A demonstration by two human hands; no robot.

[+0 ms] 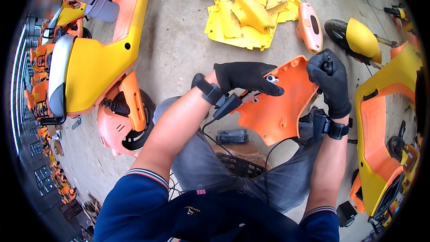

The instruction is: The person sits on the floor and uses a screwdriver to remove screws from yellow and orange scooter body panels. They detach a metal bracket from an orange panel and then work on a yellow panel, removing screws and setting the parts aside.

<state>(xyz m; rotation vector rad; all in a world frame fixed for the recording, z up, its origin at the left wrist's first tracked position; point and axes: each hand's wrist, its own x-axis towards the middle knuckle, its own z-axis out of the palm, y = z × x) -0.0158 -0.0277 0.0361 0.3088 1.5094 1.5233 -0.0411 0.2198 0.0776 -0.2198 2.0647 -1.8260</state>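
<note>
A curved orange plastic scooter panel [282, 107] is held up above my lap, its hollow inner side with moulded posts facing me. My left hand [251, 78], in a black glove, grips the panel's left side, with the thumb across its inner face. A small silver metal fitting [271, 79] shows beside that thumb. At the panel's upper right edge, my gloved right hand [330, 80] is closed round a small black round-ended piece [328, 65]. Most of that piece is hidden by the fingers, so its kind is unclear.
Yellow body panels [242, 13] lie piled on the floor ahead, beside a salmon oval cover [310, 28]. Yellow-and-orange scooters stand at left [96, 71] and right [380, 130]. A dark transparent tray [232, 136] sits between my legs. Black cables [210, 135] hang from my wrist devices.
</note>
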